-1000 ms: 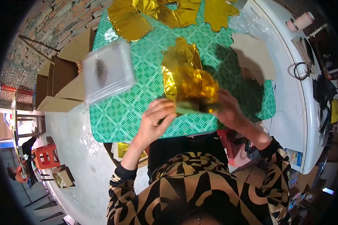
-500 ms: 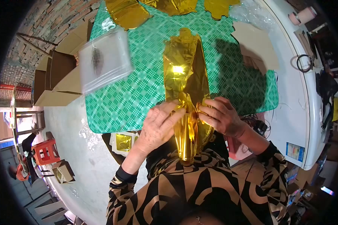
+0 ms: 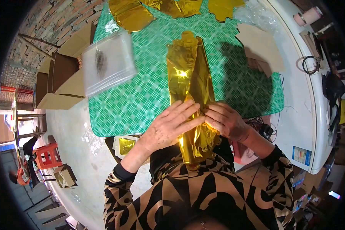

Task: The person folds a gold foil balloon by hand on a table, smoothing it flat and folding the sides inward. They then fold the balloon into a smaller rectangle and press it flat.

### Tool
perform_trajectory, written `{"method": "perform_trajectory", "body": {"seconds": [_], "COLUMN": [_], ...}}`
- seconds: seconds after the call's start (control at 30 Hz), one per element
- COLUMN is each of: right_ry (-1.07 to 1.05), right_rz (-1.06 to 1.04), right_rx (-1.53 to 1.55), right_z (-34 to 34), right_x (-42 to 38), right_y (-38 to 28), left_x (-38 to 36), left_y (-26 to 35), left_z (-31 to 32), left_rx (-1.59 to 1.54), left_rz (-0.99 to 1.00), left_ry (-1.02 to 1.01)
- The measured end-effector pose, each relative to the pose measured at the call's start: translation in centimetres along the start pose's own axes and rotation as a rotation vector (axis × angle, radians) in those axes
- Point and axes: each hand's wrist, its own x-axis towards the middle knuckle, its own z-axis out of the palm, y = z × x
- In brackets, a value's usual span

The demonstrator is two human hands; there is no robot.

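A long sheet of shiny gold foil (image 3: 189,76), folded lengthwise and crinkled, runs from the table over its near edge to my lap. My left hand (image 3: 168,126) lies across the middle of the foil, its fingers stretched out and pressing on the surface. Close by on the right, my right hand (image 3: 229,122) has its fingers bent around the foil's right edge, with the thumb hidden. Below the hands the foil's lower end hangs in front of my patterned top.
The green checked table (image 3: 142,92) carries a stack of clear plastic bags (image 3: 111,63) at left, cardboard pieces (image 3: 258,48) at right and more gold foil (image 3: 132,15) at the far edge. Cardboard boxes (image 3: 63,74) stand to the left, near a red stool (image 3: 46,155).
My left hand has slid right over the foil, its fingers straightening across it. The foil's lower part has spread and shifted. My right hand stays at the right edge.
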Motion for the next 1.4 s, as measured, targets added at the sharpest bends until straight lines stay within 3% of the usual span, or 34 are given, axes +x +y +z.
{"method": "perform_trajectory", "body": {"seconds": [0.07, 0.2, 0.33, 0.63, 1.4], "right_ry": [-0.011, -0.003, -0.087, -0.134, -0.249], "right_rz": [0.013, 0.062, 0.111, 0.091, 0.039], "right_rx": [0.024, 0.115, 0.150, -0.009, -0.007], "right_z": [-0.1, -0.6, -1.0, -0.9, -1.5], "right_x": [0.1, 0.8, -0.1, -0.8, -0.2], "right_y": [0.0, -0.2, -0.3, -1.9, -0.2], "left_x": [-0.4, -0.9, -3.0, -3.6, -1.5], "left_y": [-0.6, -0.1, 0.1, 1.4, 1.2], "left_z": [1.4, 1.3, 0.6, 2.4, 2.5], "left_rx": [-0.071, -0.165, -0.192, -0.093, 0.013], "left_rz": [-0.040, -0.123, -0.217, -0.156, -0.090], "left_ry": [-0.026, 0.161, 0.155, 0.298, 0.153]}}
